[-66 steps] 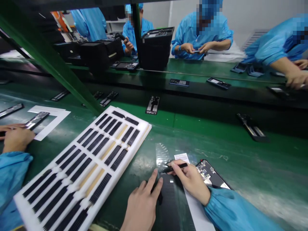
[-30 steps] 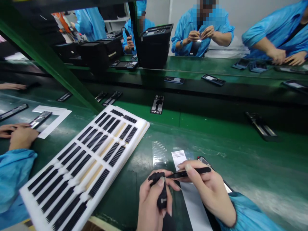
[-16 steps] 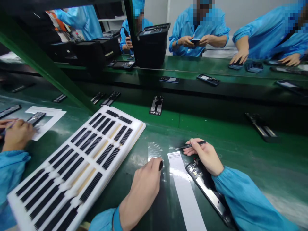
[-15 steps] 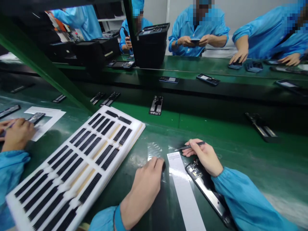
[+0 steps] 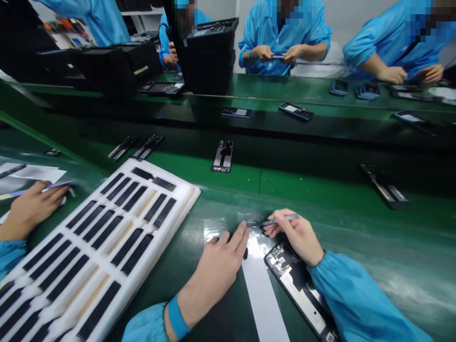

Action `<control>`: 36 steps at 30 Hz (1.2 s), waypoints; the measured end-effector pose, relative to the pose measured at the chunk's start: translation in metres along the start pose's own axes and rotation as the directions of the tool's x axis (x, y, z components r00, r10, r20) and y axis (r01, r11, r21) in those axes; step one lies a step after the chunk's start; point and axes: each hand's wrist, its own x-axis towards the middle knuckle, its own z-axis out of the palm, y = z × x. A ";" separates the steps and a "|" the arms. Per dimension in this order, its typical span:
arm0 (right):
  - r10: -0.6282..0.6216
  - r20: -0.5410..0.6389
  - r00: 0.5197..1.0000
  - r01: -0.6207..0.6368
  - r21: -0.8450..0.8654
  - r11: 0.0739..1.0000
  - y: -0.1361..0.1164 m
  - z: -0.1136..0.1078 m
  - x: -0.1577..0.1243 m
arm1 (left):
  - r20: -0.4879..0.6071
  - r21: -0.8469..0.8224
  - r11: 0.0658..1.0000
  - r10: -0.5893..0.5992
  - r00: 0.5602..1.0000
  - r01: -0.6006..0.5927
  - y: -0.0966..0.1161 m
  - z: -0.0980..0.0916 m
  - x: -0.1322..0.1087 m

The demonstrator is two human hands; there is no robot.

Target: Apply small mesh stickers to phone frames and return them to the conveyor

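My left hand (image 5: 217,266) is palm down. Its index and middle fingers stretch onto the top end of a long white strip (image 5: 265,299), which bears small printed rows. A small black piece (image 5: 245,254) shows under those fingers, tucked in the hand; its kind is mostly hidden. My right hand (image 5: 297,235) pinches grey tweezers (image 5: 285,219), their tips close to my left fingertips at the strip's end. An opened phone (image 5: 301,289), circuit board exposed, lies slanted below my right hand, partly covered by the sleeve. Clear film (image 5: 214,229) lies beside my left hand.
A white foam tray (image 5: 190,183) with rows of black strips stands on the left. Beyond it, a co-worker's hand (image 5: 35,209) is at work. A phone frame (image 5: 223,156) lies on the green bench ahead. Co-workers sit across, beside a black bin (image 5: 210,61).
The view has shifted slightly. My left hand has moved right onto the white strip's top, index and middle fingers now stretched out. The tweezers stay in my right hand, tips near the strip.
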 end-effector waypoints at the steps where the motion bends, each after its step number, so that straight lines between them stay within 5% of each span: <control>1: 0.008 0.010 1.000 -0.008 -0.002 1.000 -0.001 0.000 -0.001 | 0.007 0.000 1.000 0.006 1.000 -0.006 0.000 0.000 -0.001; 25: 0.034 0.021 0.999 -0.033 -0.020 0.999 0.005 -0.009 -0.003 | 0.029 -0.072 0.997 0.033 0.999 -0.031 -0.001 -0.002 -0.002; 36: 0.034 0.025 0.999 -0.034 0.002 0.999 0.003 -0.009 -0.003 | -0.027 -0.462 0.884 -0.086 0.996 0.063 -0.001 0.004 -0.002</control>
